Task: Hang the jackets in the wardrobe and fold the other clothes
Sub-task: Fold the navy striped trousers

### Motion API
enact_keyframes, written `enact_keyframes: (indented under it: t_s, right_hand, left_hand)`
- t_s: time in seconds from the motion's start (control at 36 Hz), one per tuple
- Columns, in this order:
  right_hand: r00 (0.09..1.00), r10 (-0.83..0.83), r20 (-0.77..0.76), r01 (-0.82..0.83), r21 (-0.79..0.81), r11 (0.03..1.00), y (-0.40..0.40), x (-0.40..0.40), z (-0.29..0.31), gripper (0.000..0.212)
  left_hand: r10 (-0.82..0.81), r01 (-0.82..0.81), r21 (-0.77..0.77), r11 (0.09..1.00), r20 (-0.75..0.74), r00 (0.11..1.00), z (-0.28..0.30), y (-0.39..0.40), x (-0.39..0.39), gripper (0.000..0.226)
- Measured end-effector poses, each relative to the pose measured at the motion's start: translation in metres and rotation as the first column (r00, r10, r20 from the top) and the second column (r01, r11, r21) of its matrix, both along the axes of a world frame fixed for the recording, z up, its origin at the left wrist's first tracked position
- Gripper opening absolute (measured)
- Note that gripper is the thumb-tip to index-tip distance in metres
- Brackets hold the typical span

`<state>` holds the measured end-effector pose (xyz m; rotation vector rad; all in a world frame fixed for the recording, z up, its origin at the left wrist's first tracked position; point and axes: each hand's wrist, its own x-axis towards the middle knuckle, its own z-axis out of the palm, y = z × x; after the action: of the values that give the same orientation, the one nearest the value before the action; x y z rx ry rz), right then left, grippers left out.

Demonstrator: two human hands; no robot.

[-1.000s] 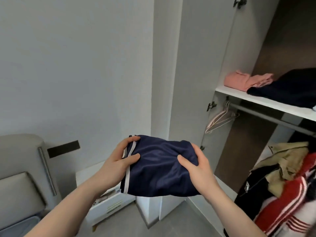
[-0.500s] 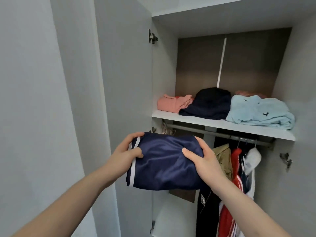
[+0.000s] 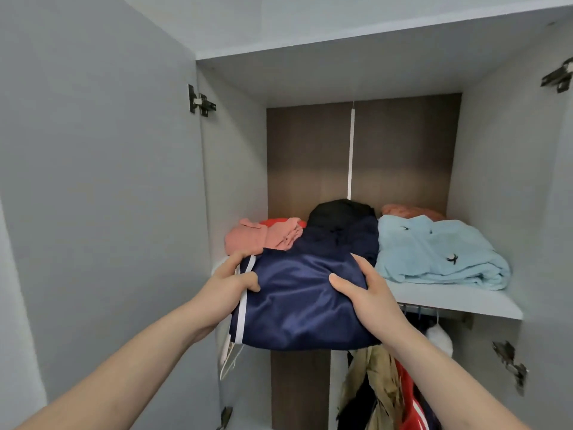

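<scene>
I hold a folded navy garment [image 3: 294, 302] with a white side stripe in front of the wardrobe shelf [image 3: 449, 301]. My left hand [image 3: 231, 279] grips its left edge, thumb on top. My right hand [image 3: 367, 290] grips its right edge, thumb on the cloth. The garment's far edge reaches the shelf front, just before a dark folded pile [image 3: 341, 228]. Folded pink clothes [image 3: 263, 237] lie at the shelf's left, a light blue folded garment [image 3: 434, 252] at its right. Jackets [image 3: 381, 389] hang on the rail below.
The left wardrobe door [image 3: 108, 197] stands open beside my left arm, with a hinge [image 3: 200, 100] near its top. The right door edge carries hinges [image 3: 511, 364]. An orange item [image 3: 409, 211] lies behind the blue garment. A white hanger [image 3: 231, 355] hangs under the shelf's left end.
I turned from the wall to face the wardrobe and raised the navy garment from chest height up to the shelf front. Both hands kept their grip.
</scene>
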<state>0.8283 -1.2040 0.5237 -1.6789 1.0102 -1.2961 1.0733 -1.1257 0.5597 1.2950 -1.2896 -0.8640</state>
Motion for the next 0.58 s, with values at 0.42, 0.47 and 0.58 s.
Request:
enact_keyframes:
  t_s: [0.42, 0.47, 0.58]
  right_hand:
    - [0.999, -0.042, 0.015, 0.042, 0.02, 0.999, -0.186, 0.025, 0.055, 0.069]
    - [0.998, -0.056, 0.03, 0.055, 0.034, 0.998, -0.208, 0.031, 0.061, 0.07]
    - [0.994, -0.027, 0.109, 0.019, 0.069, 0.997, -0.253, 0.046, 0.075, 0.049]
  left_hand:
    - [0.02, -0.021, 0.004, 1.0, 0.074, 0.997, 0.069, -0.196, 0.025, 0.068]
    - [0.002, -0.004, 0.019, 1.0, 0.084, 0.996, 0.081, -0.223, 0.031, 0.069]
    - [-0.01, 0.008, 0.024, 1.0, 0.093, 0.996, 0.099, -0.275, 0.042, 0.069]
